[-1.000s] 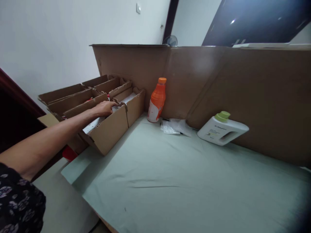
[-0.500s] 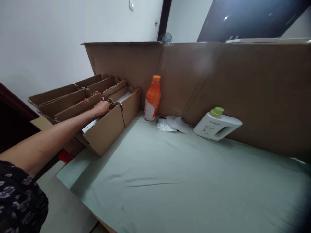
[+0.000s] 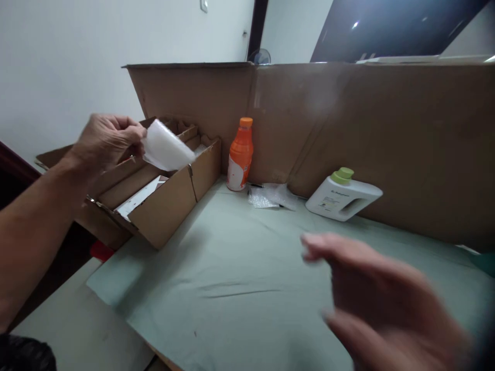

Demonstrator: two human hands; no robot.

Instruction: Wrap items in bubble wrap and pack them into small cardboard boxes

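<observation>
My left hand (image 3: 103, 140) is raised above the cardboard boxes (image 3: 162, 203) at the left and pinches a white plastic pouch (image 3: 167, 149) between thumb and fingers. My right hand (image 3: 381, 299) comes in blurred at the lower right, fingers apart, holding nothing, above the pale green table sheet (image 3: 240, 288). More white pouches (image 3: 139, 197) lie inside the nearest box.
An orange bottle (image 3: 240, 154) stands against the tall cardboard wall (image 3: 386, 129). A white jug with a green cap (image 3: 342, 195) lies tilted against that wall. Crumpled clear plastic (image 3: 270, 197) lies between them. A red object (image 3: 101, 251) sits below the boxes.
My left hand has lifted out of the box with a white pouch in it. My right hand has come into view at the lower right.
</observation>
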